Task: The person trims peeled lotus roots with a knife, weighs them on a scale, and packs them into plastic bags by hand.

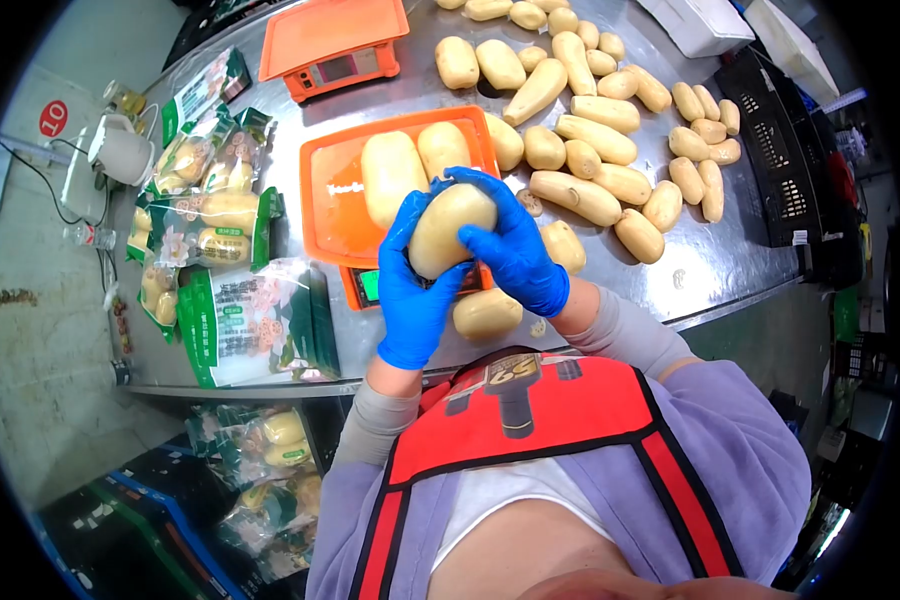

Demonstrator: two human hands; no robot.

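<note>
Both my hands wear blue gloves. My left hand [415, 305] is wrapped round the left and lower side of a thick, pale lotus root section [452, 228]. My right hand [515, 250] grips the same section from the right, its thumb on the face turned up to me. They hold it above the near edge of an orange scale [328, 225]. Two lotus root sections lie on the scale pan, a large one [390, 178] and a smaller one [444, 148]. Part of the scale's green display [370, 286] shows beside my left hand. Another section [487, 314] rests by the table's front edge.
Many loose lotus root sections [595, 140] cover the metal table's right half. Filled bags [215, 225] and flat printed bags [260, 325] lie at left. A second orange scale [335, 50] stands behind, a black crate [775, 150] at right. More filled bags [280, 450] sit below the table.
</note>
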